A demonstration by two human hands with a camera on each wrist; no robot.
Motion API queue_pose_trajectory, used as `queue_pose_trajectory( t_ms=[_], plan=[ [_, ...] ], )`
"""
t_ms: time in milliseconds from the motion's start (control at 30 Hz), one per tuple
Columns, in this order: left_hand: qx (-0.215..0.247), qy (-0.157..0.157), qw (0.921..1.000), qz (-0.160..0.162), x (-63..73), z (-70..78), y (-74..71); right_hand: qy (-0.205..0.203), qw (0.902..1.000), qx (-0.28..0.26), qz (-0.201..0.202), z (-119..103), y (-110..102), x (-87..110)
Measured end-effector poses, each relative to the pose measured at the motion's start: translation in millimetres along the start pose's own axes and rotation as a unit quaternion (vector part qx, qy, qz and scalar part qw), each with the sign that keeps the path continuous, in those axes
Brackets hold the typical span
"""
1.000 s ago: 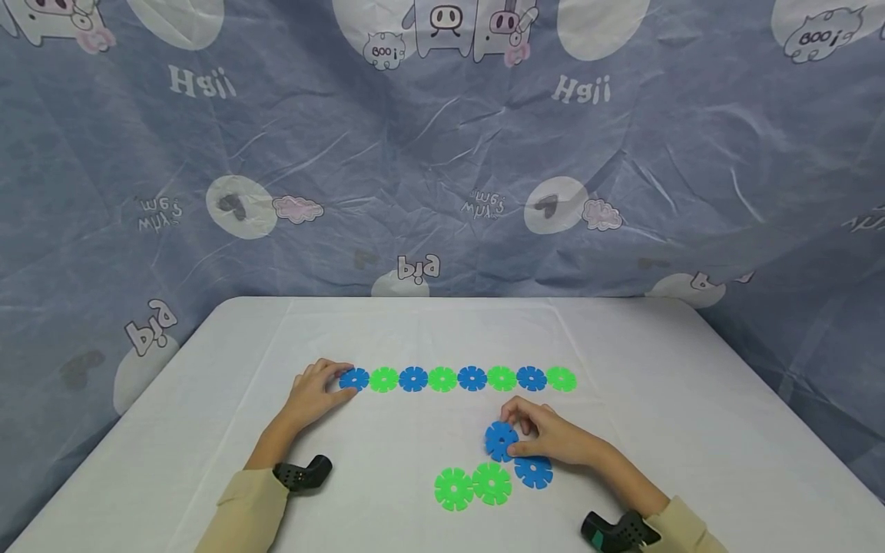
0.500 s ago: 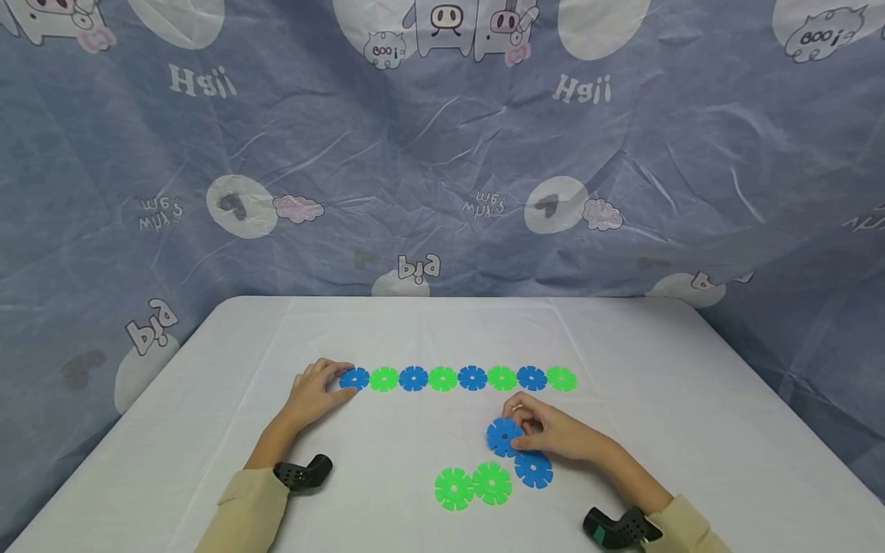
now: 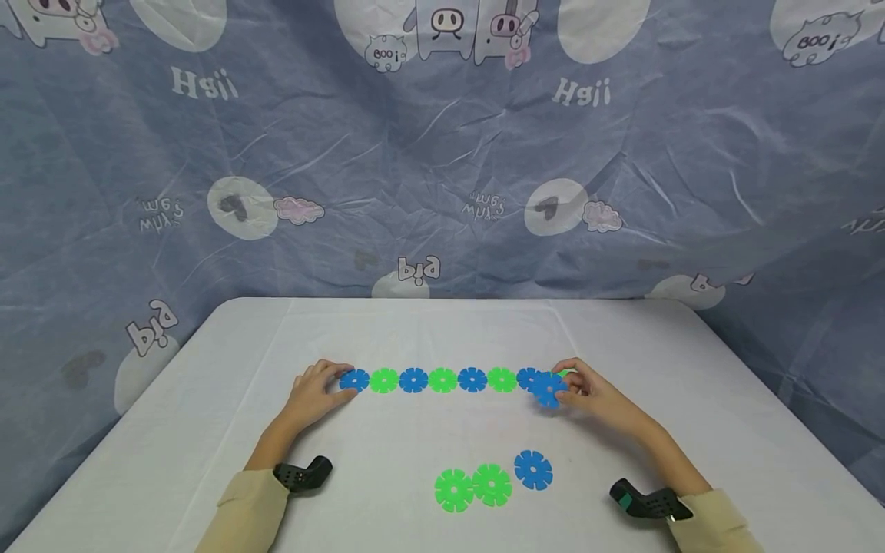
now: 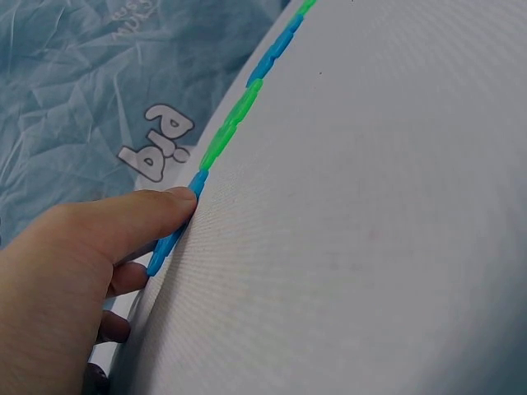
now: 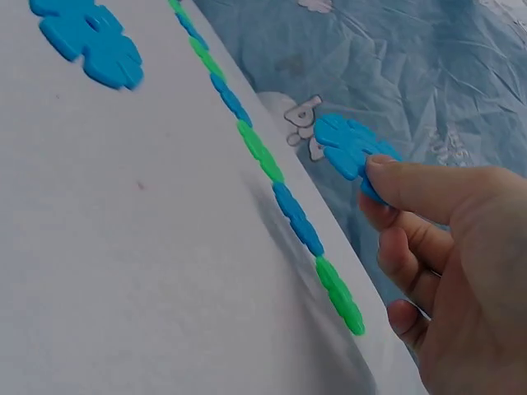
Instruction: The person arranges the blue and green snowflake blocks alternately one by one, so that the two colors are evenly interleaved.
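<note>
A row of blue and green interlocking discs, notched like flowers, lies across the white table. My left hand (image 3: 316,393) holds the blue disc (image 3: 354,380) at the row's left end, thumb on the near edge and index finger on the far edge. Raised over the right end of the row, my right hand (image 3: 596,395) pinches another blue disc (image 5: 346,146) between thumb and fingers. In the head view this disc covers part of the row's last blue disc (image 3: 528,378). The green end disc (image 5: 338,296) shows whole in the right wrist view, below the hand.
Nearer the front lie a loose blue disc (image 3: 533,470) and two green discs (image 3: 453,490) side by side. A patterned blue-grey cloth (image 3: 442,153) hangs behind the white table (image 3: 242,330). Each wrist wears a black camera.
My right hand has carried the blue disc from beside the loose discs up and to the right, over the row's right end. The left hand has stayed in place.
</note>
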State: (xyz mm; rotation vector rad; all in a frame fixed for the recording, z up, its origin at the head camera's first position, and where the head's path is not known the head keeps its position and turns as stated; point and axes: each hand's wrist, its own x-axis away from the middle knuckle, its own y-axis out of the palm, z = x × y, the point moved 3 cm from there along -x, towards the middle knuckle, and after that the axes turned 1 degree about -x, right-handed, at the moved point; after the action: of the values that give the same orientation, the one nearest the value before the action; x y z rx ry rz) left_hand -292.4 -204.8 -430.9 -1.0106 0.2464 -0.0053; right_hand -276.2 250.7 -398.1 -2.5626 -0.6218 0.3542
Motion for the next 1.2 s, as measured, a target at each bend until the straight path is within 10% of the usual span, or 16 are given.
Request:
queue_pose_trajectory(
  t_ms=[533,1200],
  plan=[
    [-0.001,0.002,1.0000,-0.001,-0.2,1.2,-0.2,0.093,0.9652,0.125,0.210,45.0,-46.0,23.5],
    [0.000,-0.003,1.0000,-0.003,-0.6,-0.4,-0.1,0.109,0.9328,0.260,0.225,47.7,-37.0,19.8]
  ],
)
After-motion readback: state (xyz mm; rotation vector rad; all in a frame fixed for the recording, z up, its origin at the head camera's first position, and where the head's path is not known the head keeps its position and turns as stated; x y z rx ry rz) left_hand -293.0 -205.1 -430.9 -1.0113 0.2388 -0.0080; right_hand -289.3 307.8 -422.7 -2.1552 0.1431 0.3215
